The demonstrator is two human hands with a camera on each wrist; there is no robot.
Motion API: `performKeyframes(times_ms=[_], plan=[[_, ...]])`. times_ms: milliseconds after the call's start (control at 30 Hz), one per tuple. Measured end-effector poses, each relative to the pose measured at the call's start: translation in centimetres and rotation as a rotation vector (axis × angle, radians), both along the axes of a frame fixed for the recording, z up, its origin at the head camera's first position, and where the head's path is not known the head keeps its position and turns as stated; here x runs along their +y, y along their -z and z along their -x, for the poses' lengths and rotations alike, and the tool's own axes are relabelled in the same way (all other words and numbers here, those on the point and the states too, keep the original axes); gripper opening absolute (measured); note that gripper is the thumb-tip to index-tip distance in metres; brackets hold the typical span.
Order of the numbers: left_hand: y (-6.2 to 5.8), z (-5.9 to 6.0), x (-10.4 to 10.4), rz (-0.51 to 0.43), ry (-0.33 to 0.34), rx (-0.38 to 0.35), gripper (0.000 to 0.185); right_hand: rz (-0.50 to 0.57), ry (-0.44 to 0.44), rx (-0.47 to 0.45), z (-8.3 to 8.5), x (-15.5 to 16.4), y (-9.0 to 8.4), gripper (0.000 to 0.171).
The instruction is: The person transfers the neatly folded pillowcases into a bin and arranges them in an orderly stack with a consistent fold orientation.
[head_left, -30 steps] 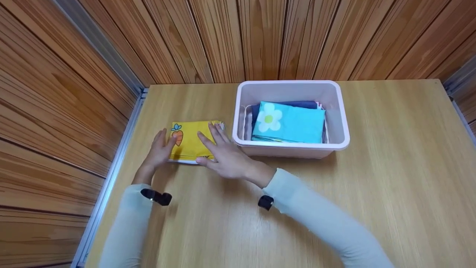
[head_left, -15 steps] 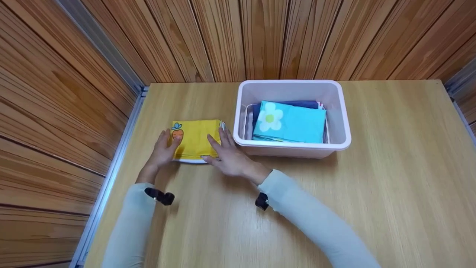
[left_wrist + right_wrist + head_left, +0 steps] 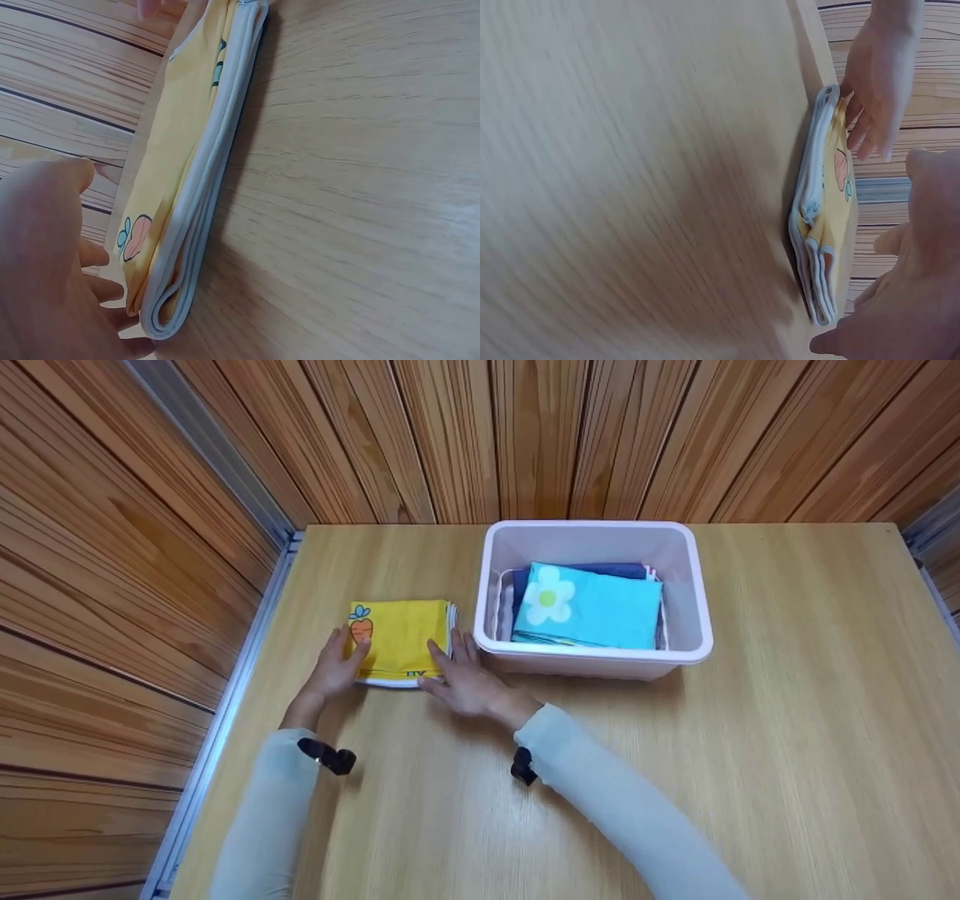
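- Pale wooden table [image 3: 787, 735] underneath, and brown wood-plank walls [image 3: 112, 547] closing in on the far side and on the left.
- Here's the yellow folded cloth [image 3: 401, 637] with its carrot print, lying flat on the table just left of the pink plastic bin [image 3: 697, 607], apart from its wall.
- Inside the bin, a turquoise cloth [image 3: 600, 611] with a white flower sits on top of darker folded fabric.
- Left hand [image 3: 334, 664] is at the cloth's near-left corner, fingers straight and relaxed, resting on the yellow top; nothing gripped.
- From the left wrist view the folded white edges of the cloth [image 3: 199, 217] stack up right beside that hand [image 3: 45, 277].
- Right hand [image 3: 465, 682] lies at the near-right corner, fingers spread and flat, fingertips on the cloth's edge, palm low to the table.
- Both forearms in light sleeves [image 3: 600, 795] angle in from the near side, converging on the cloth.
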State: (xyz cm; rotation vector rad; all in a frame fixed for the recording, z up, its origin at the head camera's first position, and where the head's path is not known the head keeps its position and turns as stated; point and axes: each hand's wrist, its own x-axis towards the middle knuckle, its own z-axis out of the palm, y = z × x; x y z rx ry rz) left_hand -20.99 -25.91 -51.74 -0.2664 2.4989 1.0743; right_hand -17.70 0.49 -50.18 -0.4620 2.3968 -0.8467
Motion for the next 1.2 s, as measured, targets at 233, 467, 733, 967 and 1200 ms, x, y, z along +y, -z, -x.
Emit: performKeyframes(times_ms=[233,467,733,967,1200], plan=[[0.4,0.0,0.2,0.000,0.015,0.030,0.081,-0.021,-0.062,0.012,-0.1,0.1,0.7,0.079],[0.6,0.0,0.4,0.001,-0.001,0.055,0.077,-0.080,-0.144,0.053,-0.4,0.3,1.4,0.071],[0.6,-0.1,0.5,-0.024,-0.062,0.067,0.073,-0.092,-0.140,0.070,-0.5,0.7,1.5,0.070],[1.0,-0.1,0.2,-0.061,-0.135,0.077,0.070,-0.055,-0.070,0.078,-0.1,0.8,1.1,0.064],[1.3,0.1,-0.1,-0.086,-0.176,0.076,0.067,0.054,0.149,-0.014,-0.3,-0.1,1.3,0.077]])
